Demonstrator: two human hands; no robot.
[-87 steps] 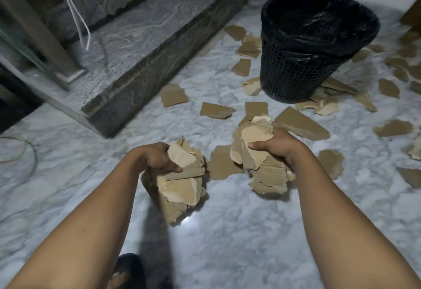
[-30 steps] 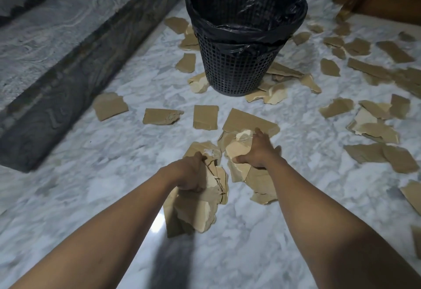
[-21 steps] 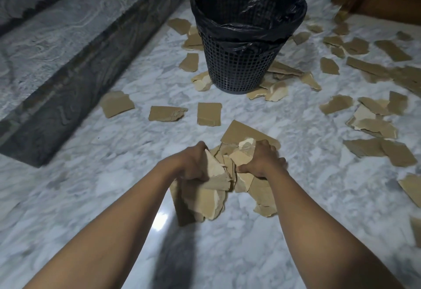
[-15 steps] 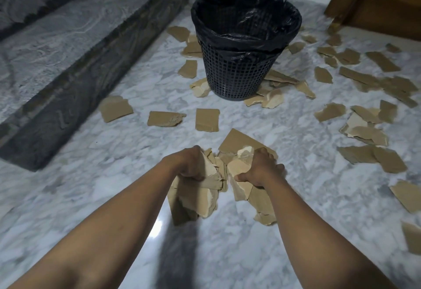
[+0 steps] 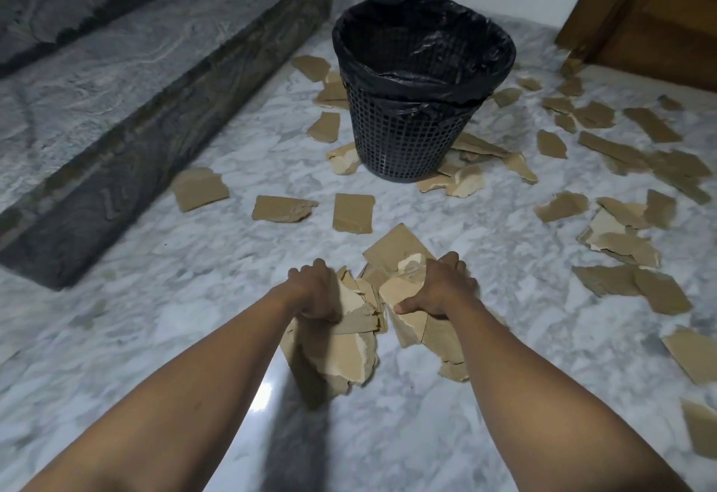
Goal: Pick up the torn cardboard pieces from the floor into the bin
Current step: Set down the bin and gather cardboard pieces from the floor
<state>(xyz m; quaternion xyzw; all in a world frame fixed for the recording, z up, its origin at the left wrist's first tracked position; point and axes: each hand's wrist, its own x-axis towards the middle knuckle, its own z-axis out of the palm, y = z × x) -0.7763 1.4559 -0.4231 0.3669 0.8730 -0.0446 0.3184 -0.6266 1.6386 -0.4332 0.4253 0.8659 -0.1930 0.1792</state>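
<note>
Looking down in the head view, the left hand (image 5: 316, 290) and right hand (image 5: 442, 286) each grip a wad of torn cardboard pieces (image 5: 349, 352), fingers curled tight, wads nearly touching. The bin (image 5: 411, 134) stands straight ahead, well apart (right hand marginally nearer), with loose scraps (image 5: 353, 212) lying on the floor (image 5: 194, 317) between.

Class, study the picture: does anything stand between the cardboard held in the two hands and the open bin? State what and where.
Nothing visible blocks the way. The left hand and right hand grip cardboard bundles; the bin stands ahead, lidless. Only flat loose pieces lie on the floor between.
</note>
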